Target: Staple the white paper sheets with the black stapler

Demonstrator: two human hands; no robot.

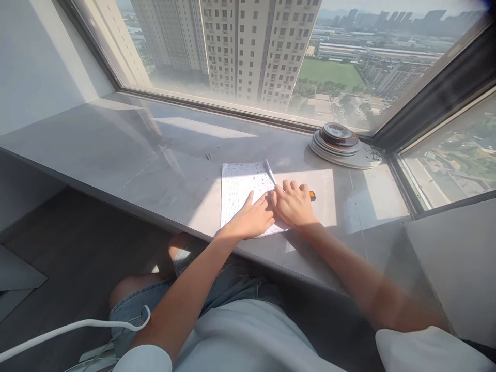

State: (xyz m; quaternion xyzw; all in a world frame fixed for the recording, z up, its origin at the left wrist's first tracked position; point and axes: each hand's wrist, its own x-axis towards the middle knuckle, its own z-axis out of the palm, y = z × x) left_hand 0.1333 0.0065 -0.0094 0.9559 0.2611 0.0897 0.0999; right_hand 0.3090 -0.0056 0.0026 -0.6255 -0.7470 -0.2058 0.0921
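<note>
A sheet of white paper (236, 191) with rows of dark printed marks lies on the stone windowsill in front of me. My left hand (253, 214) rests flat on its lower part, fingers stretched out and thumb apart. Beside it, touching its fingertips, my right hand (294, 203) is curled over the paper's right side, where a narrow white flap (270, 171) stands up. What lies under the curled fingers is hidden. An orange and black object (312, 196) shows just past the right hand's knuckles; whether the hand touches it I cannot tell.
Stacked plates or lids (335, 142) sit in the sill's right corner by the window frame (406, 181). Two tiny dark bits (208, 156) lie beyond the paper. The sill's front edge (155, 222) runs above my knees. A white curved rod (85, 324) reaches in at lower left.
</note>
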